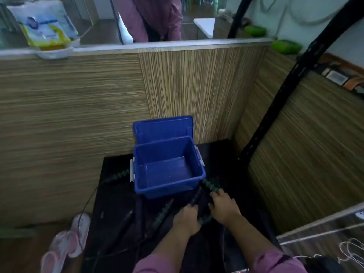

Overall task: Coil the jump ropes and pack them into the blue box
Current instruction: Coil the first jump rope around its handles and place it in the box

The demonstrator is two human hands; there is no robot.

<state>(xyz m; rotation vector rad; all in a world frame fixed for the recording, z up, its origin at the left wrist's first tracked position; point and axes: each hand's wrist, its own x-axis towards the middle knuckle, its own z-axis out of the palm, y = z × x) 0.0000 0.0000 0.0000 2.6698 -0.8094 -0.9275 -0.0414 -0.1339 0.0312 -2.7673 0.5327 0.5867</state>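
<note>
Below the open blue box (167, 166), lower centre, left hand (186, 218) and right hand (223, 207) each grasp dark jump-rope handles (210, 186).

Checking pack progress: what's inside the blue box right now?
Nothing visible inside the blue box: bare blue floor, lid propped open behind it. The near wall hides the front strip of the floor. Rope handles lie outside on the dark mat.

left arm: reaches forward from the lower edge of the view, pink sleeve pushed up, forearm bare.
left hand (186, 217): palm down, fingers curled round a dark ridged handle.
right arm: runs alongside, same pink sleeve.
right hand (223, 208): palm down just beside the left, fingers bent over another dark handle; grip unclear.
</note>
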